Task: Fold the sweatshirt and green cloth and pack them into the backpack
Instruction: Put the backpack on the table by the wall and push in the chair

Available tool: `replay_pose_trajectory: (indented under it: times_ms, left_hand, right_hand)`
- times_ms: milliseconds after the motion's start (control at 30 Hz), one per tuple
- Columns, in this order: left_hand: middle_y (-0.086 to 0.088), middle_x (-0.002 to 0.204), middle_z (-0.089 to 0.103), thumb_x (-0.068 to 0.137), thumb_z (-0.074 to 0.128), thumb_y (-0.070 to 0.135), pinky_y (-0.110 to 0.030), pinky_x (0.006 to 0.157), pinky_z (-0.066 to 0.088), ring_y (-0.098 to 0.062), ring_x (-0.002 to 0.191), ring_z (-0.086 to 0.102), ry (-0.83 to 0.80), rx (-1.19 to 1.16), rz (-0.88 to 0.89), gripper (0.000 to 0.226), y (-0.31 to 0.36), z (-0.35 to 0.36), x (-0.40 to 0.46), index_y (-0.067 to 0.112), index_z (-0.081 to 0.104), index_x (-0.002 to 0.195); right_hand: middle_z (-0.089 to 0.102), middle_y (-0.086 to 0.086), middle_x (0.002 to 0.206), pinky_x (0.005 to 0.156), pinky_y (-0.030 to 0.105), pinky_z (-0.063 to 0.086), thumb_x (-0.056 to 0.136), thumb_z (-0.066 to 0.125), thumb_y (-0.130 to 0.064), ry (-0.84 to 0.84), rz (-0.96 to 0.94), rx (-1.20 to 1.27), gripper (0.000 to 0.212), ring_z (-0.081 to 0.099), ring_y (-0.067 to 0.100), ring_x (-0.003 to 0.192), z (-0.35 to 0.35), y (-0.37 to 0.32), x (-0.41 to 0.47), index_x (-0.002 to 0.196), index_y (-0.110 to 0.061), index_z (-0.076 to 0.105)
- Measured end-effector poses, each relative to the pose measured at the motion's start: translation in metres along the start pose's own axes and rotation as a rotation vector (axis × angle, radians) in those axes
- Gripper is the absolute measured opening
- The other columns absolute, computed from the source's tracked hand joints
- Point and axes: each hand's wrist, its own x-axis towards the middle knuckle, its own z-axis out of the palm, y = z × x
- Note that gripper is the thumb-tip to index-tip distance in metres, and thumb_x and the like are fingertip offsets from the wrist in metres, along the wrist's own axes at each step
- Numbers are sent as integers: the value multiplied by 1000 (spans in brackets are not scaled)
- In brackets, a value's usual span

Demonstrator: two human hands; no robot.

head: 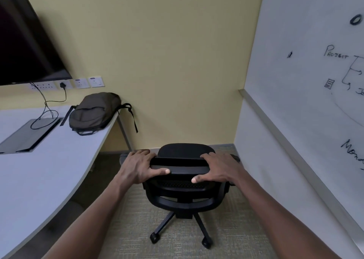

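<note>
Left hand (137, 167) and right hand (218, 169): fingers curled over black office chair's top rail (180, 168). Olive fabric backpack (94, 111): at white bench's (49, 166) far edge, strap overhanging.

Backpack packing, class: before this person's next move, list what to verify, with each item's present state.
1. Backpack within sight on the table: ok.
2. Backpack open for packing: cannot tell; it looks closed.
3. Sweatshirt and green cloth located: not ok, neither is in view.
4. Hands free: not ok; left hand and right hand grip the chair back.
5. Bare table surface for folding: ok.
</note>
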Motion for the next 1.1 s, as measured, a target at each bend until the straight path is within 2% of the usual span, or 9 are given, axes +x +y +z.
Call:
replay_pose_trajectory:
  times_ms: [200,400,567,700,900,1100]
  left_hand:
    - [2,127,62,56,6,105,-39,99,35,-20,117,54,25,5,-47,120,25,4,-1,28,53,135]
    - [0,133,60,48,-2,107,-41,102,35,-21,115,56,-21,12,-22,133,33,6,-9,26,46,142]
    - [-1,122,65,51,3,107,-41,100,36,-22,106,58,-15,-3,-42,127,35,7,-19,25,53,133]
    - [-1,115,66,52,5,107,-40,97,37,-22,100,58,-3,-13,-44,122,42,5,-29,24,57,124]
    - [-1,116,66,56,9,106,-41,96,37,-23,102,57,19,6,-65,116,60,10,-52,24,57,124]
    - [1,113,65,59,12,105,-42,93,38,-22,101,58,44,35,-62,112,83,16,-88,27,57,125]
  right_hand:
    - [51,4,142,105,48,38,56,34,-103,-15,-60,14,125,48,26,130,-4,26,-2,153,-23,29]
    - [46,5,147,108,52,35,51,27,-107,-78,-47,34,131,43,29,134,-3,30,-1,154,-25,27]
    - [60,1,125,96,46,42,52,25,-108,43,-52,1,121,56,24,113,7,24,-9,139,-26,46]
    - [62,0,116,90,43,46,54,26,-107,64,-61,-2,117,59,23,104,8,23,-17,134,-25,49]
    - [61,0,118,91,46,46,54,26,-107,32,-58,8,116,58,24,105,10,23,-43,136,-27,47]
    - [61,-2,122,94,48,44,55,25,-107,88,-70,3,112,55,23,111,26,25,-85,133,-30,49]
